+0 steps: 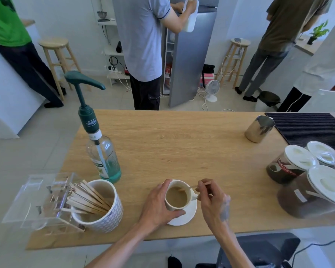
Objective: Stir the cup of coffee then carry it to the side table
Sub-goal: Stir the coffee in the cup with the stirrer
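A white cup of milky coffee point(177, 196) stands on a white saucer point(190, 214) near the front edge of the wooden table point(182, 144). My left hand point(159, 204) wraps around the cup's left side, thumb low by the saucer. My right hand point(213, 200) pinches a thin wooden stir stick point(191, 187) between its fingertips. The stick slants down to the left, and its tip dips into the coffee.
A patterned pot of wooden stir sticks point(99, 206) and a clear acrylic box point(41, 198) stand at the left. A syrup pump bottle point(101, 144) is behind them. A steel pitcher point(259, 128) and lidded coffee jars point(306, 180) sit at the right. Several people stand beyond the table.
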